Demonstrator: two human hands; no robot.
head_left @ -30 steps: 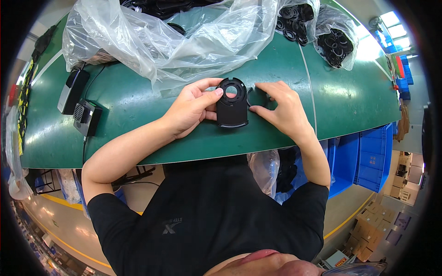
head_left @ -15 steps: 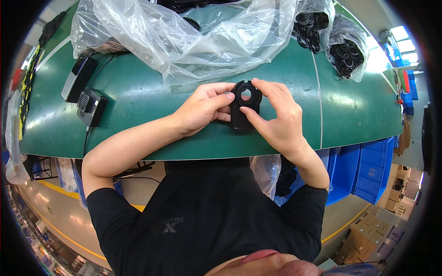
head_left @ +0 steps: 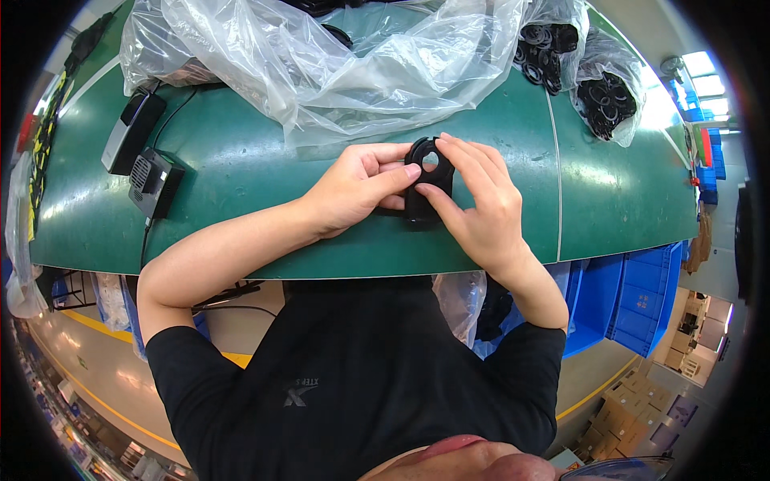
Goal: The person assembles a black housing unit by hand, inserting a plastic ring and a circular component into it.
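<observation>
Black cloth lies nearest: the person's shirt (head_left: pixel 361 353), just short of the front edge of the green table (head_left: pixel 249 180). Below that edge shows a clear bag (head_left: pixel 459 301), with blue crates (head_left: pixel 646 301) farther right. Over the table, near its front edge, both hands hold a black part (head_left: pixel 419 211), its round, holed end away from the body. The left hand (head_left: pixel 349 192) grips it from the left — thumb on the face, fingers behind. The right hand (head_left: pixel 493 212) has thumb and fingertips closed on the round end's right side; whether they pinch a separate piece is too dark to tell. Well left stand two devices (head_left: pixel 156 184). Beyond lie crumpled clear plastic (head_left: pixel 353 92) and — back right — two bags (head_left: pixel 631 76) of black rings (head_left: pixel 607 108).
</observation>
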